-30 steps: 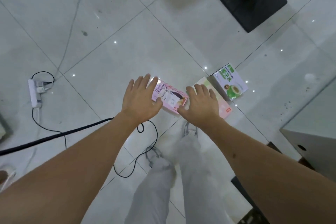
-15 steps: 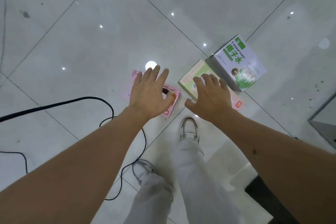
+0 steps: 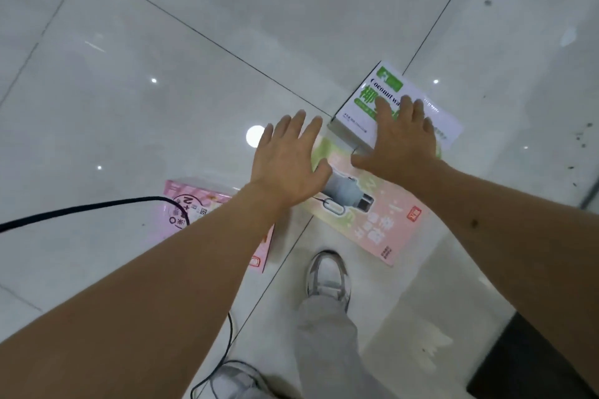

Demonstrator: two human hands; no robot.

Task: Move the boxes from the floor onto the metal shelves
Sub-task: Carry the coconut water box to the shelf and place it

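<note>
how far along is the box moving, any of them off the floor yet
Done: nothing that shows. The pink box, the flat pink-and-green box and the white coconut water box all lie on the floor tiles; no shelf is in view.
In hand: nothing gripped. The left hand and right hand are spread open over the flat box and the coconut water box.
Left: lifting all three onto the shelves.

Bright, even overhead lighting; round glare spots on the glossy floor [image 3: 162, 42]. Soft shadows only. Slight motion blur on hands [image 3: 291, 162], wide-angle stretching toward edges.
</note>
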